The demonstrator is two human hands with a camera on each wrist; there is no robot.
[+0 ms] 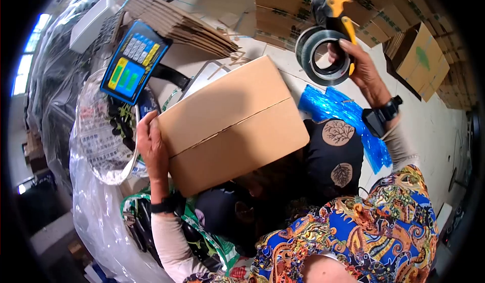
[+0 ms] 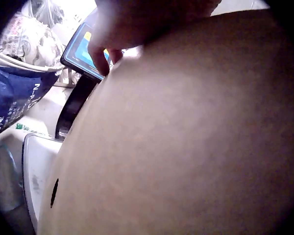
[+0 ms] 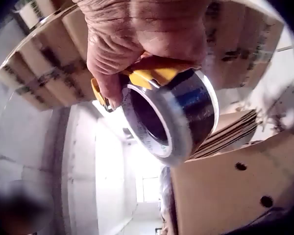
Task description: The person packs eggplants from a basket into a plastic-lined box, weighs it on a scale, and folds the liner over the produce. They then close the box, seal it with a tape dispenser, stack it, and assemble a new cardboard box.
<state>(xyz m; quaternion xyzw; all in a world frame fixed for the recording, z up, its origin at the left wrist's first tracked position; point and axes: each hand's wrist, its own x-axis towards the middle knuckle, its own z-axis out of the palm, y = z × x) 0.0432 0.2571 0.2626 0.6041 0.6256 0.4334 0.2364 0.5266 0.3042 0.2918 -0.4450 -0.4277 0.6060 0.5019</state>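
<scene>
A closed brown cardboard box lies tilted over the person's lap, a seam running across its upper face. The left hand holds its left side near a corner. From the left wrist, the box wall fills most of the view, and bent fingertips show by its edge. Raised to the right of the box, the right hand grips a yellow and black tape dispenser loaded with a large tape roll. In the right wrist view, fingers wrap the dispenser's yellow part above the roll.
A blue scale display stands behind the box at left, near flattened cardboard. A white woven sack is left of the left hand. Blue plastic lies on the floor at right. Cartons line the back; an open one stands farther right.
</scene>
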